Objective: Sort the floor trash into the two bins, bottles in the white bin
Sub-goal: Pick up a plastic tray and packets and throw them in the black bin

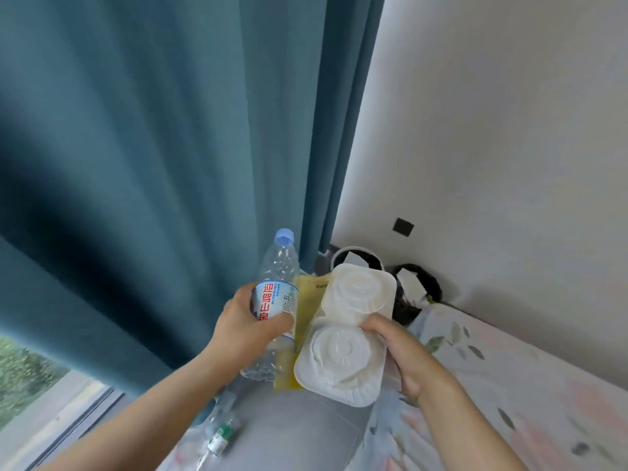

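Left hand [244,324] fingers wrapped round water bottle [273,300]; right hand [401,351] pinching white clamshell box [346,334] with yellow packet [306,307]; each load apparently bound for separate bins: white bin [356,253], black bin [421,283].

Bare forearms, no sleeves visible

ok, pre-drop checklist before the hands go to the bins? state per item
1. Left hand grips the water bottle around its label: ok.
2. Bottle cap on: ok.
3. Right hand holds the white clamshell container, with a yellow packet behind it: ok. Whether the packet is securely pinched: cannot tell.
4. White bin identified for the bottle, opening partly hidden by the container: ok.
5. Black bin beside it, opening in view: ok.
6. Floor cleared: not ok, a green-labelled bottle still lies below the left arm.
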Tool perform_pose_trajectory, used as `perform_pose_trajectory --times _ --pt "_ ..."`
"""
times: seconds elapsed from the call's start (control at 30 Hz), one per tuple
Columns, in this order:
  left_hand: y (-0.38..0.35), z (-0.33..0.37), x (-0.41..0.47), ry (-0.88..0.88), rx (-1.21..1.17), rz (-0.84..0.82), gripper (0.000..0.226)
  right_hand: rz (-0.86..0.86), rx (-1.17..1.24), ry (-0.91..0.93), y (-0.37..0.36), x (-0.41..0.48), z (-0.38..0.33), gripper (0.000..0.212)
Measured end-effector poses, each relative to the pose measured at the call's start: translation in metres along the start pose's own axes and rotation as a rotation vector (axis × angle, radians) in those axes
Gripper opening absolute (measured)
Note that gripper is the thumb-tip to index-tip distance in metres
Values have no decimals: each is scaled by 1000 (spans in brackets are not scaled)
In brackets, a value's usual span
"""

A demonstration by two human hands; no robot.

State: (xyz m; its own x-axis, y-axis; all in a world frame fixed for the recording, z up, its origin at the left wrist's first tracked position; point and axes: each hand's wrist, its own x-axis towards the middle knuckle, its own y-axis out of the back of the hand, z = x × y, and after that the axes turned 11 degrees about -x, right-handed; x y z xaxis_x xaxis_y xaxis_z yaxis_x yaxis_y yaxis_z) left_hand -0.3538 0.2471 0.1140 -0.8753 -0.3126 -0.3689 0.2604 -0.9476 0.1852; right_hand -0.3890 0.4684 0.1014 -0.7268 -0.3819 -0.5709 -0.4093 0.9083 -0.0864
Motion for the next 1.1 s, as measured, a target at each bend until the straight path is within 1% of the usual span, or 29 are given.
perform_pose_trajectory --times 0.03,0.13,0.27,0.3,0.4,0.5,0.7,0.8,0.9,1.03,1.1 --pt "-10 4 6 -1 8 -21 52 6 13 8 10 1 -1 32" --pt "-35 14 26 0 18 -76 51 49 70 20 35 6 -2 14" --pt "-62 26 61 22 23 -154 51 112 121 18 62 24 -8 17" --pt "-68 29 72 23 22 -174 51 133 124 24 68 31 -10 21" --pt "-85 42 108 22 1 -218 55 215 139 18 88 52 -20 47" --pt "-99 56 147 37 -2 -252 62 271 159 25 107 75 -35 54" --pt "-123 88 219 64 46 -351 75 333 205 66 132 114 -67 46" --pt "-140 98 251 58 68 -400 82 392 235 49 146 132 -72 31" --pt "-161 108 274 69 93 -440 71 445 233 4 163 147 -75 27" --pt "-194 119 307 73 128 -466 70 495 280 -25 196 171 -77 35" --pt "-213 122 324 74 134 -468 63 502 300 -44 216 184 -78 36"
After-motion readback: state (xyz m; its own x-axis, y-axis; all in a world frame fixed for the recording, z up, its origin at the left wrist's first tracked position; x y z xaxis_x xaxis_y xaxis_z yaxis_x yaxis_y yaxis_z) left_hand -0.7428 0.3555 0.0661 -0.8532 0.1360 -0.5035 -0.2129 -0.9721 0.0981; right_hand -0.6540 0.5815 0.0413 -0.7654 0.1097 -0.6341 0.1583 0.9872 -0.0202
